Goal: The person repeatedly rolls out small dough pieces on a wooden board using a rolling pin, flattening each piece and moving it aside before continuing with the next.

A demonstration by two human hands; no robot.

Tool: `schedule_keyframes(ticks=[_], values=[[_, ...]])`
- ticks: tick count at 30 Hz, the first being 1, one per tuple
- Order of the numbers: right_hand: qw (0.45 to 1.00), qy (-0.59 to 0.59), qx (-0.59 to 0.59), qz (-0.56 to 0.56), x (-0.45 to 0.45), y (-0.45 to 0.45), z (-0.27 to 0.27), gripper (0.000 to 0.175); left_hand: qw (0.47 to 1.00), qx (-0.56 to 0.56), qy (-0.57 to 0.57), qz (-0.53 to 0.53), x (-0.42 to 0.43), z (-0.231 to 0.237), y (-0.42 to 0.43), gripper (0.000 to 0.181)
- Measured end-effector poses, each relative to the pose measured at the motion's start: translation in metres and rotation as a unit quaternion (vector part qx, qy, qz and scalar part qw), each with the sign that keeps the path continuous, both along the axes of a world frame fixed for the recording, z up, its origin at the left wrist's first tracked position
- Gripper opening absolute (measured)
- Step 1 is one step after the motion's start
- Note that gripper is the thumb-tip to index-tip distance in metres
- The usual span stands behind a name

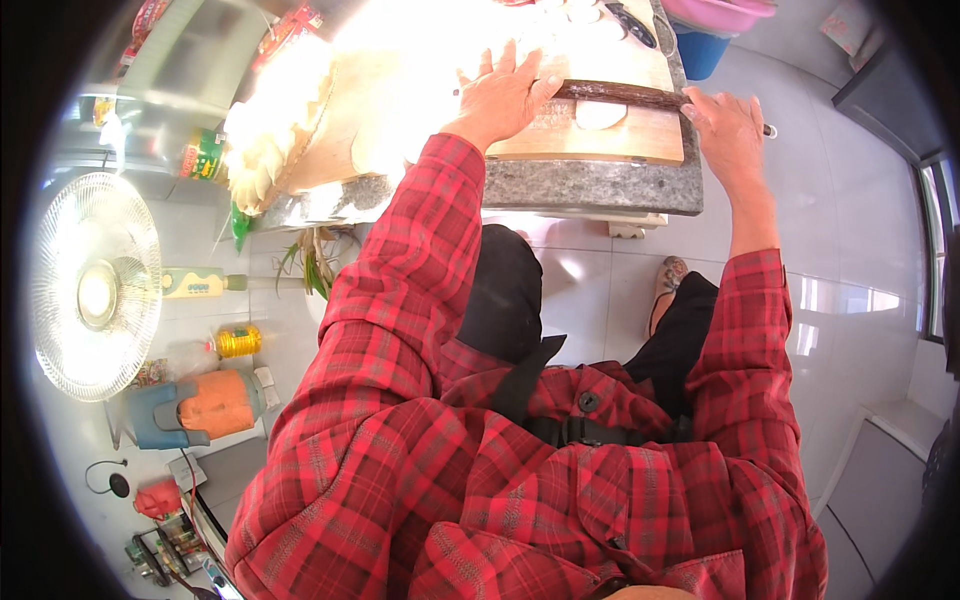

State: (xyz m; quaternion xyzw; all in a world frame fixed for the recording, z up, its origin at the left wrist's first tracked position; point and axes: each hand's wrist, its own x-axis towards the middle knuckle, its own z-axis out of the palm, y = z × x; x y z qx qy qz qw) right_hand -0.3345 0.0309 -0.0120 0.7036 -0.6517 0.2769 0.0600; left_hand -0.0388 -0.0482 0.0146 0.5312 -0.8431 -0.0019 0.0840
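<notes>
A dark wooden rolling pin [622, 94] lies across the floured wooden board [585, 148]. My left hand [502, 97] rests palm down over its left part, fingers spread. At the other end, my right hand [727, 127] is closed over the pin, whose pale tip sticks out beyond it. Between my hands, a flat white dough round [600, 116] lies on the board, partly under the pin. More pale rounds [611, 30] lie farther back, washed out by strong light. To the left, a tray holds pleated dumplings [259, 169], also overexposed.
The board sits on a grey stone tabletop [592, 186]. A dark-handled tool [631, 24] lies at the far right. Pink [724, 13] and blue [701, 54] basins stand beyond. An electric fan [97, 289], a plant [315, 262] and an oil bottle [238, 340] are at left.
</notes>
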Motion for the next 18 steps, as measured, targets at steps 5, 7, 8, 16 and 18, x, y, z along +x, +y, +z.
schedule_keyframes(ticks=[5, 7, 8, 16, 18], values=[[0.997, 0.039, 0.058, -0.017, -0.015, 0.039, 0.003, 0.021, 0.997, -0.059, -0.015, -0.055, 0.003, -0.01, 0.053, 0.069], [0.998, 0.03, 0.056, 0.005, -0.01, 0.045, 0.003, 0.021, 0.994, -0.091, 0.018, -0.064, 0.009, -0.019, 0.072, 0.073], [0.998, 0.034, 0.054, 0.015, -0.006, 0.04, 0.005, 0.023, 0.995, -0.072, 0.031, -0.058, 0.01, -0.023, 0.068, 0.072], [0.999, 0.047, 0.011, -0.012, 0.0, -0.017, 0.0, 0.027, 1.0, 0.011, -0.005, 0.01, -0.005, 0.001, 0.001, 0.069], [0.997, 0.061, 0.029, -0.023, -0.012, -0.002, -0.004, 0.024, 1.0, -0.004, -0.02, -0.017, -0.007, 0.0, 0.013, 0.07]])
